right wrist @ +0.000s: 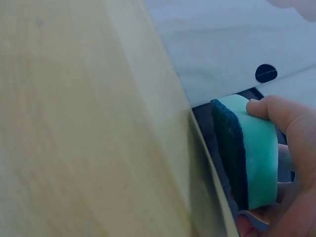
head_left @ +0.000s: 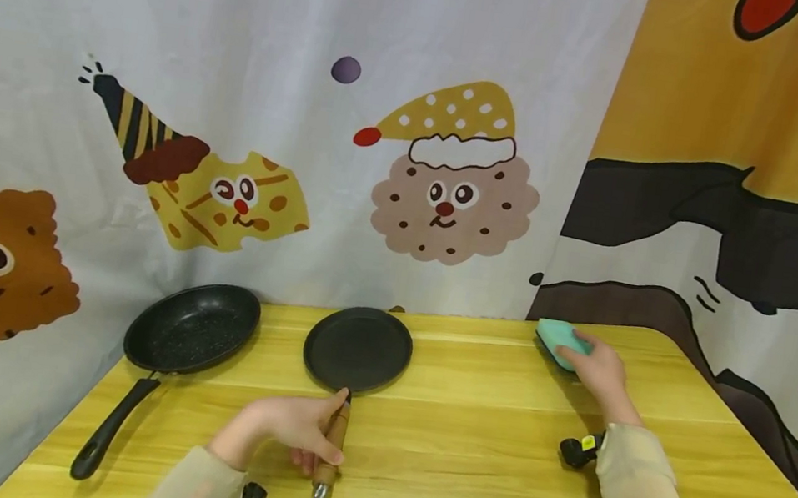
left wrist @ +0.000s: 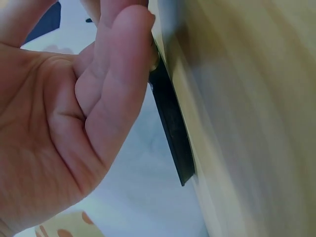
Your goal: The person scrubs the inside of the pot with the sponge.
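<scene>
1. Crepe pan [head_left: 358,349]: flat on (or just over) the tabletop [head_left: 463,451], cooking face up; can't tell if it touches all round.
2. L hand [head_left: 296,423] is closed round its wooden handle [head_left: 339,426], thumb over the near part, index fwd. Risk: if grip slackens or wrist rolls, pan could twist or tip, b/c its weight sits well ahead of the fingers.
3. Sponge [right wrist: 259,153]: well to the right of the crepe pan, tilted, dark scouring layer [right wrist: 231,153] toward the wood; looks just off the tabletop.
4. R hand [head_left: 600,375] pinches it, thumb vs. fingers, spread only to sponge width. Risk: soft foam may squash & slip, esp. if wet (can't tell). Scouring side could scratch a coated surface if pressed hard.
5. Frying pan [head_left: 195,327]: left of the crepe pan, a gap between. Risk: a wide L swing could knock its handle [head_left: 114,426] & spin it.
6. Curtain [head_left: 265,55]: right behind the crepe pan. Risk: a fwd shove prob. snags cloth or runs off the back edge.
</scene>
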`<act>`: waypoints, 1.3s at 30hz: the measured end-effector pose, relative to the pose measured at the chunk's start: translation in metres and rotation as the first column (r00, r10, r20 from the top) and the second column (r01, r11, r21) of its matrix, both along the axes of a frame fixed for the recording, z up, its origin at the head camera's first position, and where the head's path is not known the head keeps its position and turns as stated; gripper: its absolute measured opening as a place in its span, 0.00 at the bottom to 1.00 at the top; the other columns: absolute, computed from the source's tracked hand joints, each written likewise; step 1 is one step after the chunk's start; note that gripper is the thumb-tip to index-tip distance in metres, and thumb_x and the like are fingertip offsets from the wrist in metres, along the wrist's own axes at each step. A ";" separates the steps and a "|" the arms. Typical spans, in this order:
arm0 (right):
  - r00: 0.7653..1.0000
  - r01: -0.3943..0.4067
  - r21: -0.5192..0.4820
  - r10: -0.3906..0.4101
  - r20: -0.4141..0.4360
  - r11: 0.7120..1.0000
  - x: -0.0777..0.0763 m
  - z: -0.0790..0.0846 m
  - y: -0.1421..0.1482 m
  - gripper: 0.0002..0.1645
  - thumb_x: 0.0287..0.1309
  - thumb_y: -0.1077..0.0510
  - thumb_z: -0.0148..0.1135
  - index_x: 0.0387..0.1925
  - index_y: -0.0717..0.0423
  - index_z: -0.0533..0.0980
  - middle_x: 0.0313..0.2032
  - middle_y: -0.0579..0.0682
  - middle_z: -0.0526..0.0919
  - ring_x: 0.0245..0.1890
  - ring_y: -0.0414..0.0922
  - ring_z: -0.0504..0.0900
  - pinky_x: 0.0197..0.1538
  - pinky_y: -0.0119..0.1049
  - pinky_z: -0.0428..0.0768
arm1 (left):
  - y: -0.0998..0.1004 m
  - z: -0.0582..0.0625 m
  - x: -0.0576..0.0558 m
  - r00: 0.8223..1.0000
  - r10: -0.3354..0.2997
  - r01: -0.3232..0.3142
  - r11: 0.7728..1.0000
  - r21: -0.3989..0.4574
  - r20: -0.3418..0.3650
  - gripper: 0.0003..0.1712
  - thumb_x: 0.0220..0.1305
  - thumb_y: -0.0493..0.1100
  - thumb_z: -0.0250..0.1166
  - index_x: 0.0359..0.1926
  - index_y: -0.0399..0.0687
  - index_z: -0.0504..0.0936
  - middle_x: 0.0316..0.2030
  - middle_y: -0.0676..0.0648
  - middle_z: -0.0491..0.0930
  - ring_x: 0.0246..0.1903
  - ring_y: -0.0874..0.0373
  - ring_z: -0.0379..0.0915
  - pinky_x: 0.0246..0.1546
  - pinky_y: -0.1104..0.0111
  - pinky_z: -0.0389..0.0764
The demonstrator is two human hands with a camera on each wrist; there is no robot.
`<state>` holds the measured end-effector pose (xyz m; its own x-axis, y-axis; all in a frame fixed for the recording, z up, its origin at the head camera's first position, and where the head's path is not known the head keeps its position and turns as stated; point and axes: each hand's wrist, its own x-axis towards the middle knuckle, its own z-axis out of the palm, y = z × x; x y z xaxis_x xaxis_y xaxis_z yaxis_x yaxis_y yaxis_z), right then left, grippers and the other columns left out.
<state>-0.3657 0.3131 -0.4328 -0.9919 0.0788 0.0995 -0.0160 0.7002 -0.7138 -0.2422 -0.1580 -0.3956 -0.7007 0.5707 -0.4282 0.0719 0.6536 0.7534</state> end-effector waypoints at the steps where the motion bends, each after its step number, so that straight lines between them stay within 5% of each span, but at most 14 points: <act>1: 1.000 -0.005 0.003 0.005 -0.005 1.000 0.000 0.001 -0.001 0.45 0.65 0.40 0.57 0.70 0.67 0.59 0.66 0.75 0.58 0.64 0.71 0.59 0.62 0.63 0.62 | 0.004 -0.001 -0.001 1.000 -0.006 0.006 1.000 0.001 -0.001 0.61 0.63 0.43 0.68 0.73 0.30 0.29 0.19 0.41 0.82 0.19 0.50 0.80 0.22 0.60 0.82; 14: 0.989 -0.127 0.045 0.130 -0.066 0.991 0.001 0.020 -0.033 0.40 0.62 0.41 0.61 0.66 0.63 0.67 0.64 0.72 0.64 0.63 0.68 0.64 0.61 0.62 0.66 | 0.042 0.000 -0.001 0.999 -0.025 0.025 0.999 -0.034 -0.021 0.60 0.61 0.42 0.70 0.74 0.30 0.33 0.19 0.43 0.82 0.20 0.49 0.81 0.24 0.60 0.83; 24: 0.941 -0.311 0.106 0.322 -0.105 0.944 0.000 0.039 -0.072 0.35 0.59 0.46 0.65 0.63 0.60 0.72 0.62 0.66 0.70 0.62 0.64 0.67 0.58 0.61 0.69 | 0.047 0.003 -0.002 1.000 -0.003 0.003 1.000 -0.012 0.001 0.60 0.61 0.42 0.69 0.74 0.31 0.32 0.20 0.41 0.82 0.20 0.49 0.81 0.25 0.59 0.83; 31: 0.885 -0.442 0.179 0.460 -0.074 0.879 0.000 0.051 -0.102 0.30 0.56 0.47 0.68 0.59 0.54 0.77 0.60 0.60 0.75 0.61 0.60 0.71 0.59 0.58 0.71 | 0.045 0.002 -0.002 1.000 0.002 -0.002 1.000 -0.010 0.018 0.60 0.61 0.42 0.69 0.74 0.31 0.32 0.20 0.41 0.82 0.19 0.50 0.81 0.24 0.60 0.82; 39: 0.766 -0.621 0.292 0.642 0.028 0.728 -0.007 0.066 -0.133 0.27 0.52 0.52 0.68 0.55 0.53 0.80 0.57 0.56 0.78 0.56 0.54 0.75 0.56 0.50 0.73 | 0.047 0.001 -0.004 1.000 -0.005 0.005 1.000 -0.001 0.003 0.60 0.61 0.42 0.69 0.74 0.30 0.32 0.20 0.42 0.82 0.19 0.50 0.80 0.23 0.61 0.82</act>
